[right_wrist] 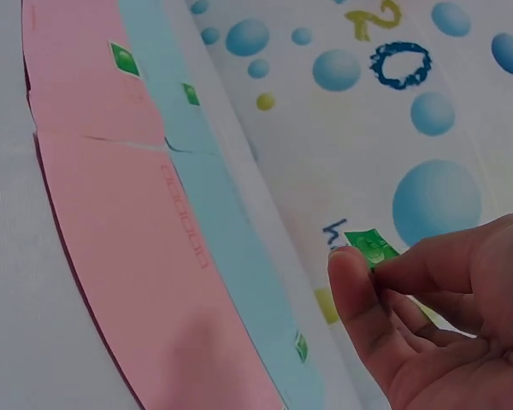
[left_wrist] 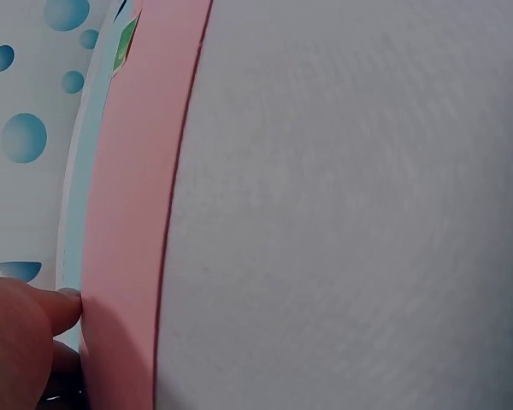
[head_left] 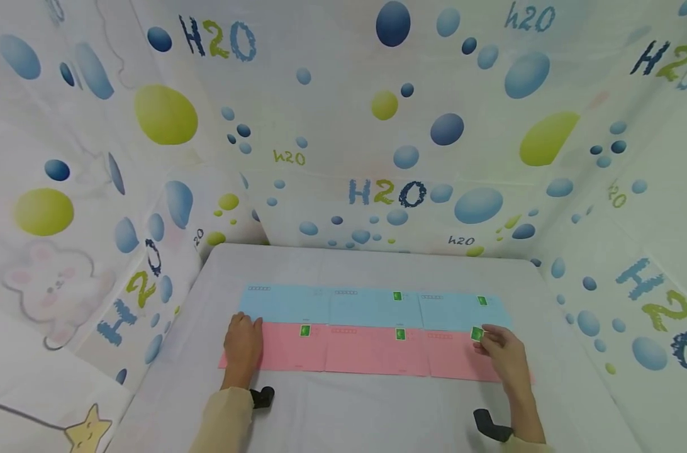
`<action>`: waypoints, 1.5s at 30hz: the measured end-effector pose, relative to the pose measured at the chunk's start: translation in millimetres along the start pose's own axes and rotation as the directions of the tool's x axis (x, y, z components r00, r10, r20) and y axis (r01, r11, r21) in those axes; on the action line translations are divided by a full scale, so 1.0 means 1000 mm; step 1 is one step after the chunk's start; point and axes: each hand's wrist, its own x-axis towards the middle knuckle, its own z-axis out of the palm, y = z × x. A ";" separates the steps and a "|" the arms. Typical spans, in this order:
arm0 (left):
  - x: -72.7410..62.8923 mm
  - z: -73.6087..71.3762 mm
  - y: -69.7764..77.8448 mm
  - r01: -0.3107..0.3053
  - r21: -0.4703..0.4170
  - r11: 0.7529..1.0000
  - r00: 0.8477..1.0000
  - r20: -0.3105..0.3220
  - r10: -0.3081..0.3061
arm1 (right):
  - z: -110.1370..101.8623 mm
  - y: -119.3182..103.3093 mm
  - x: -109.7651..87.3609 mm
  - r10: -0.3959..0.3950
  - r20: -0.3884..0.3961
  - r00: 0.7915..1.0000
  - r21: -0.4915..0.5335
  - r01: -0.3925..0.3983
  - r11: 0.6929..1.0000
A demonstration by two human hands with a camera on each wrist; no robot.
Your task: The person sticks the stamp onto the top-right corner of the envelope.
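Note:
Between right thumb and fingertips, my right hand (head_left: 504,355) pinches a small green postage stamp (right_wrist: 372,248), held above the right-hand pink envelope (right_wrist: 128,248). My left hand (head_left: 243,343) rests at the left end of the rows, over the left pink envelope (head_left: 287,352) and the edge of the left blue envelope (head_left: 284,305). Its fingertips are partly hidden. Green stamps sit on the left pink envelope, the middle pink envelope (head_left: 372,355), the middle blue envelope (head_left: 372,309) and the right blue envelope (head_left: 457,314).
The envelopes lie edge to edge on a white-covered table (head_left: 372,415), the blue row behind the pink one. A white curtain (head_left: 332,126) with blue and green spots stands behind and at the sides. Black wrist mounts (head_left: 491,426) sit on both forearms.

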 end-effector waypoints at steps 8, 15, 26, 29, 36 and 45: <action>0.001 -0.001 0.002 0.024 0.012 1.000 0.999 0.022 -0.024 | 0.018 -0.013 0.009 -0.105 0.033 0.994 -0.018 0.106 0.994; 0.000 -0.003 0.002 0.027 0.002 1.000 0.999 0.019 -0.027 | 0.035 -0.026 0.021 -0.132 0.083 0.988 -0.056 0.137 0.989; 0.000 0.000 0.002 0.041 -0.005 0.999 0.998 0.042 -0.041 | 0.073 -0.051 0.048 -0.199 0.285 0.938 0.085 0.182 0.980; 0.000 -0.001 0.002 0.043 0.005 0.999 0.998 0.046 -0.043 | 0.086 -0.059 0.057 -0.254 0.297 0.920 0.055 0.249 0.967; 0.000 -0.003 0.004 0.036 -0.001 0.999 0.999 0.026 -0.036 | 0.116 -0.077 0.077 -0.321 0.324 0.890 0.043 0.325 0.945; 0.001 0.000 0.004 0.057 -0.020 0.998 0.998 0.017 -0.056 | 0.166 -0.098 0.091 -0.319 0.367 0.874 0.007 0.340 0.940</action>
